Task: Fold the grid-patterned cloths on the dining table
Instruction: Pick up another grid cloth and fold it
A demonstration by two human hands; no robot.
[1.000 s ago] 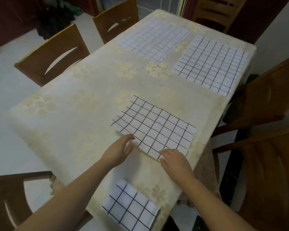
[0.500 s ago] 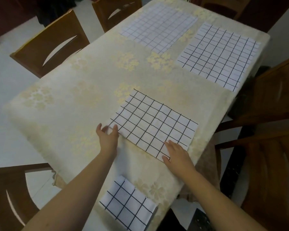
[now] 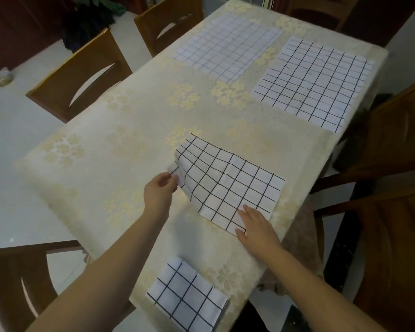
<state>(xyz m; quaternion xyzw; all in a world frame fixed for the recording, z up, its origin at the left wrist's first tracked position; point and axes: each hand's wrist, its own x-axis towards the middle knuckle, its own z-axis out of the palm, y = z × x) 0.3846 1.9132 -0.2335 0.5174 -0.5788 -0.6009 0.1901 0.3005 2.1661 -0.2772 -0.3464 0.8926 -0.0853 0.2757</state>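
A white cloth with a black grid lies in front of me on the dining table. My left hand pinches its left corner and holds that edge lifted and curled off the table. My right hand presses flat on the cloth's near right corner. A small folded grid cloth sits at the table's near edge between my forearms. Two more grid cloths lie spread flat at the far end, a fine-lined one and a bold-lined one.
The table wears a cream tablecloth with pale yellow flowers. Wooden chairs stand around it: two on the left, one at the near left, two on the right. A dark bundle lies on the floor at the far left.
My left hand went from resting on the cloth's left corner to pinching it and lifting that edge, which now curls up. My right hand stays pressing the near right corner.
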